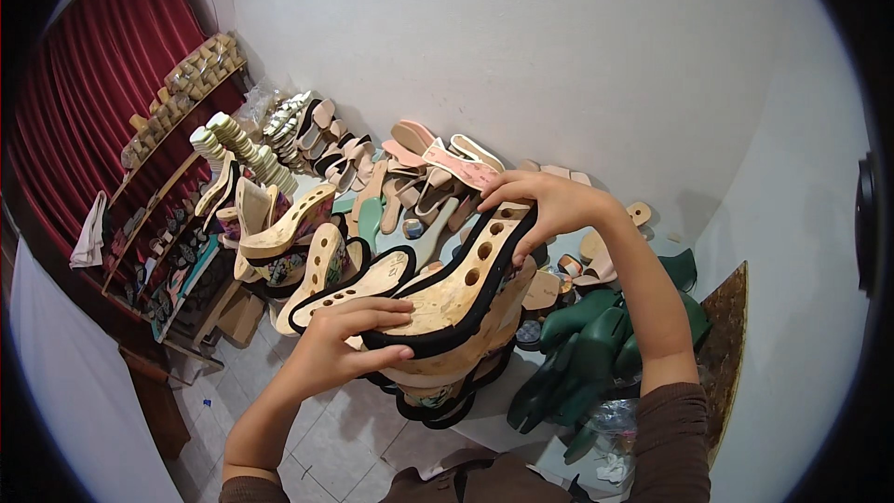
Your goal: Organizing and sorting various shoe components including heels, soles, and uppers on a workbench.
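A high-heeled shoe sole (pixel 447 300) with a pale, wood-like face, a row of round holes and a thick black edging lies tilted across my hands. My left hand (pixel 349 340) grips its broad toe end, fingers flat over the pale face and thumb along the black rim. Up at the narrow heel end, my right hand (pixel 540 210) clasps both sides between fingers and thumb. Under it are more black-edged shoe pieces (pixel 438 401) with patterned fabric, partly hidden. Just left stands another black-edged sole (pixel 358 289) with holes, beside a floral-banded shoe (pixel 284 242).
Green shoe lasts (pixel 587 345) are heaped at the right, near a brown patterned panel (pixel 731 354). Pink and beige sandals (pixel 438 158) crowd the table by the wall. Stacked pale soles (pixel 242 149) stand at far left, before shelves (pixel 177 130) and a red curtain (pixel 93 74).
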### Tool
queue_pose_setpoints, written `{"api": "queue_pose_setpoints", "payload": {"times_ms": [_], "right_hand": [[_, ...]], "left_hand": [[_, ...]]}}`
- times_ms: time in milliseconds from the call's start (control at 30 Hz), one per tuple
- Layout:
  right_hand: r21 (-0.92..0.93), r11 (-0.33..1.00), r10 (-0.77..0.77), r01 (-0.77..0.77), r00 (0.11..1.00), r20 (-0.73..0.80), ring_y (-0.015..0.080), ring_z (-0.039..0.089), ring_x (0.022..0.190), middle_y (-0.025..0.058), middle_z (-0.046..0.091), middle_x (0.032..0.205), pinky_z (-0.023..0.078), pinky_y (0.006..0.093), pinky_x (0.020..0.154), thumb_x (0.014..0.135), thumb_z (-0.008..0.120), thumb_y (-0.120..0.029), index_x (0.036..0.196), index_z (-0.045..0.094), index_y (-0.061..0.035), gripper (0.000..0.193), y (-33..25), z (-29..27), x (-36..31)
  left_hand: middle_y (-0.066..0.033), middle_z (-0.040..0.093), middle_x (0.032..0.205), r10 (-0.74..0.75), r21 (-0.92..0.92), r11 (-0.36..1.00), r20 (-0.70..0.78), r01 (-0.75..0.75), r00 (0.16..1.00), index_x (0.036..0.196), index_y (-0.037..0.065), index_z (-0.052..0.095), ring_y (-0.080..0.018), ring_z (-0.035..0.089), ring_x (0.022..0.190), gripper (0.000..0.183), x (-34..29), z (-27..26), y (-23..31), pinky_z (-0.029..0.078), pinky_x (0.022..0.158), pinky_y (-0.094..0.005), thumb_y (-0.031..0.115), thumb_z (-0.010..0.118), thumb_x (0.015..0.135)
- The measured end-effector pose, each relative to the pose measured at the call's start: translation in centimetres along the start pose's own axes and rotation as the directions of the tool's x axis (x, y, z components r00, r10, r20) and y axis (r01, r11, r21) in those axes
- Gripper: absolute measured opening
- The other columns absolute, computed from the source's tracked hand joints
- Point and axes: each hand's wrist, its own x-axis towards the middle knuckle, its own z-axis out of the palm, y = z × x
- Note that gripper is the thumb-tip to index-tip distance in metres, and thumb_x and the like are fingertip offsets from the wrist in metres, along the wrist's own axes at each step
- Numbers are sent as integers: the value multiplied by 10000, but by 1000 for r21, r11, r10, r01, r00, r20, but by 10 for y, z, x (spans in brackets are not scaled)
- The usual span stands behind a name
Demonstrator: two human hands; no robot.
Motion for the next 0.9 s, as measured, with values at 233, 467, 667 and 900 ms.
{"api": "queue_pose_setpoints", "payload": {"times_ms": [233, 467, 667, 900], "right_hand": [[79, 994, -64, 68, 996, -56, 225, 478, 1135, 69, 514, 1215, 389, 319, 963, 498, 832, -227, 1118, 608, -103, 671, 1, -4, -8], [50, 998, -22, 33, 976, -216, 248, 469, 1146, 85, 496, 1228, 389, 355, 965, 469, 850, -274, 1078, 628, -126, 666, 11, 3, -13], [87, 996, -7, 32, 962, -272, 260, 464, 1153, 82, 490, 1233, 385, 378, 968, 465, 860, -317, 1043, 643, -123, 647, 13, 4, -17], [93, 993, -42, 77, 943, -330, 244, 487, 1125, 74, 513, 1194, 396, 365, 953, 488, 858, -308, 1012, 654, -116, 594, 13, 6, -15]], "left_hand": [[-107, 613, 1117, -52, -33, 998, 37, 53, 998, 1033, 15, 650, -224, 584, 1044, 365, -1, 6, 5, 459, 882, -313, 180, 743, 721], [-104, 610, 1106, -16, 6, 1000, 15, 16, 1000, 1026, 17, 650, -226, 584, 1032, 363, 4, 7, 4, 460, 874, -322, 178, 745, 714], [-117, 612, 1092, -12, -1, 1000, 4, 12, 1000, 1002, 7, 644, -236, 583, 1029, 361, 5, 8, 6, 453, 879, -325, 163, 750, 694], [-125, 620, 1075, -2, 4, 1000, -38, 2, 999, 979, 3, 640, -238, 586, 1026, 370, 8, 5, 5, 450, 870, -323, 178, 758, 675]]}}
